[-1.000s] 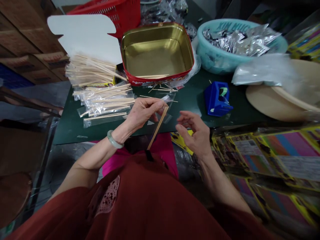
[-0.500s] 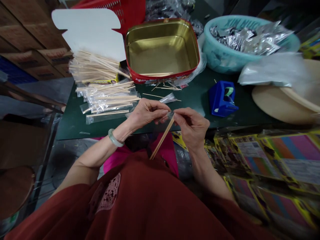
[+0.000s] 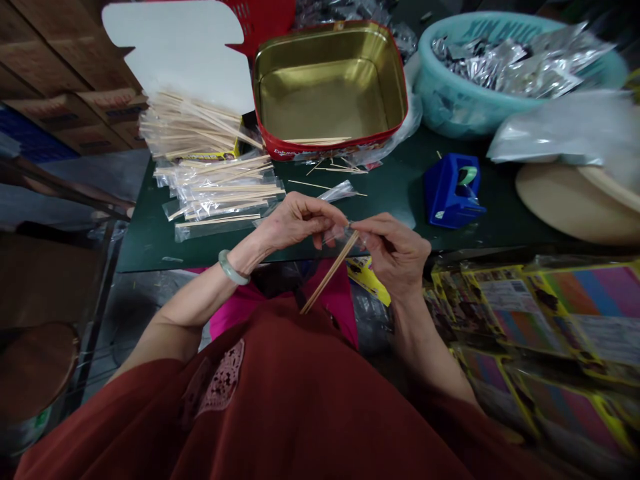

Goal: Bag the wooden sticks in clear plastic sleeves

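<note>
Between my hands, just over the table's front edge, hangs a clear plastic bag with several thin wooden sticks [image 3: 330, 272] in it, slanting down toward my shirt. My left hand [image 3: 305, 220] pinches the top of the bag with thumb and forefinger; a pale green bangle [image 3: 232, 268] circles that wrist. My right hand [image 3: 397, 253] pinches the same end from the other side, right beside the stick tips. The film is so clear that its outline is hard to follow. Bagged sticks [image 3: 220, 193] lie in a pile left of my hands.
Behind my hands stands a red tin [image 3: 330, 93] with a few sticks inside. A blue tape dispenser [image 3: 453, 190] sits to the right, near a turquoise basin [image 3: 465, 107] of silvery packets. Loose sticks and a clear wrapper [image 3: 337, 191] lie before the tin. Colourful packs [image 3: 510, 313] are stacked lower right.
Both hands keep their pinch at the bag's top and have shifted slightly to the right in view. The sticks tilt a little more. The whole view has moved slightly.
</note>
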Demonstrator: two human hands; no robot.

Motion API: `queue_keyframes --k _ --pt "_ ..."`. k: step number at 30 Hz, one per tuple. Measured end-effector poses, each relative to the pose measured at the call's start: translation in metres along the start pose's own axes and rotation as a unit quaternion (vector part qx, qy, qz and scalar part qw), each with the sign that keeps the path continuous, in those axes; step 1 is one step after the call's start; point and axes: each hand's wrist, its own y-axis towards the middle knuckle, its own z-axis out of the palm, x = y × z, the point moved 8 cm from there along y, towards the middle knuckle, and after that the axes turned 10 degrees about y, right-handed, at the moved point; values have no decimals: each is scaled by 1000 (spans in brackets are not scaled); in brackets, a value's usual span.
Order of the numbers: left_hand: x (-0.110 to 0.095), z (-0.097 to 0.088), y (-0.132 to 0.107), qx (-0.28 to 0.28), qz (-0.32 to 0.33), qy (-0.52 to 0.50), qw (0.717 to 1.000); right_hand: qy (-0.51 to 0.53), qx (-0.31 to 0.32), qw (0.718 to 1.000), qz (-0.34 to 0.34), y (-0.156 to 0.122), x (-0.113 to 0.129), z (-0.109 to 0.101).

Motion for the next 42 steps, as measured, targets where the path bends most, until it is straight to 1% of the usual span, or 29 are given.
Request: queue_keyframes --k 3,6,9,11,14,16,18,19,20,22,24,26,28,31,34,37,39,42 --pt "2 1 1 5 -11 13 1000 -29 10 999 -11 0 3 0" --pt "2 1 2 9 -13 -10 1000 -49 14 998 -39 0 8 0" --pt "2 2 2 13 -22 -49 998 -49 20 997 -59 1 11 0" --pt "2 1 3 3 -24 -48 999 -34 24 997 -58 1 11 0" --pt "-2 -2 2 -32 -2 -11 999 12 19 999 -27 0 5 0" --pt "-6 -5 2 -57 20 12 998 85 -17 996 14 -1 -4 -3" --pt "-8 -9 0 -84 38 33 995 175 -58 980 68 -3 -17 -6" --pt "-10 -12 0 -98 44 41 993 215 -69 969 97 -3 -24 -5" --pt "-11 -14 -1 -110 48 48 992 248 -67 959 123 -3 -29 -3" --pt "-12 -16 -2 -122 53 52 990 284 -34 944 163 -1 -36 5" --pt "-11 -17 -2 -122 56 42 990 291 16 938 186 3 -38 15" --pt "-10 -15 -1 -113 54 30 992 272 59 939 203 6 -39 24" --pt "-7 -14 0 -104 46 22 993 249 79 942 213 9 -40 30" --pt "-3 -16 1 -111 22 10 993 243 59 945 212 11 -43 33" --pt "-1 -29 0 -157 -2 -18 987 271 21 938 215 11 -47 32" --pt "-1 -42 -3 -202 -28 -38 978 313 -4 922 227 10 -51 31" --pt "0 -44 -5 -206 -51 -38 976 326 -10 915 237 10 -52 32" --pt "4 -36 -7 -177 -82 -21 981 327 -16 914 241 11 -50 34"
